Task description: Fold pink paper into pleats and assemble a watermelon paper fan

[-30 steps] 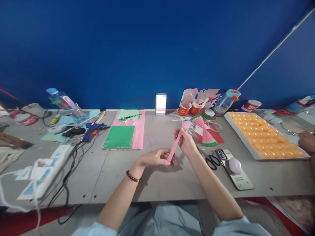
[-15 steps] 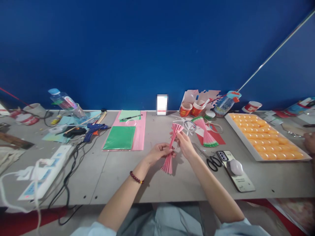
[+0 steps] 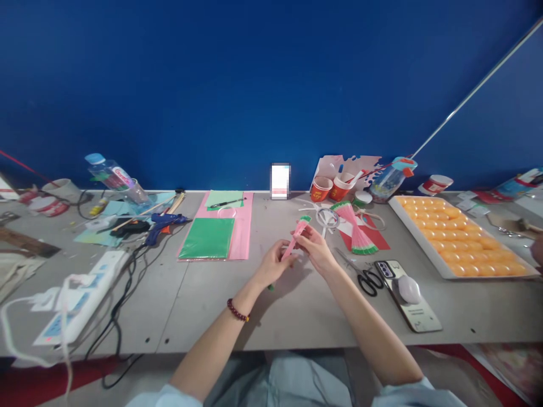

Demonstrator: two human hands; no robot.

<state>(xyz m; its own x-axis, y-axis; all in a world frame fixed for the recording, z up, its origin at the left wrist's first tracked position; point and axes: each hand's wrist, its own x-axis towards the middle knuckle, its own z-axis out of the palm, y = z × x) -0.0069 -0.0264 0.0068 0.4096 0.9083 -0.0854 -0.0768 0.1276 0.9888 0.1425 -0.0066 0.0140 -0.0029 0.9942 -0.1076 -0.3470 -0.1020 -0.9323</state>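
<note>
A pleated pink paper fan with green ends is held in the air over the middle of the table. My left hand wraps around its lower part, and one green tip shows below that hand. Higher up, my right hand pinches the fan near its top end. Most of the folds are hidden by my fingers. To the right lies a second pleated fan, pink with green edges and narrow in the middle. Black-handled scissors rest near my right forearm.
A phone with a white case on it lies right of the scissors. Farther right stands a tray of orange balls. Green paper in a packet, a glue gun and a power strip are on the left. Red cups stand behind.
The pink fan has been turned and squeezed narrower between my hands, so its green ends now show. My left hand has closed further around it.
</note>
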